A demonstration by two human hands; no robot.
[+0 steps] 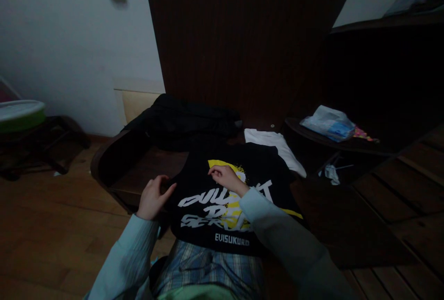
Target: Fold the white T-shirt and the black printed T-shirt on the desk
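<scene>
A black T-shirt (267,166) with white lettering and a yellow print lies spread in front of me, its near edge over my lap. At its left edge is my left hand (151,198), thumb and fingers closed about the dark cloth there. Above the printed front, my right hand (227,178) has its fingers bent and drawn together. Its fingertips point left, and whether they pinch any cloth is hidden. Behind the shirt's right shoulder lies a white garment (274,145), partly covered by it.
A dark wooden bench (138,170) with a curved left arm carries the clothes. Dark clothing (187,117) is heaped at its back. On the right, a plastic bag (328,123) rests on a dark shelf. A green-sided basin (22,117) sits on a stand at far left.
</scene>
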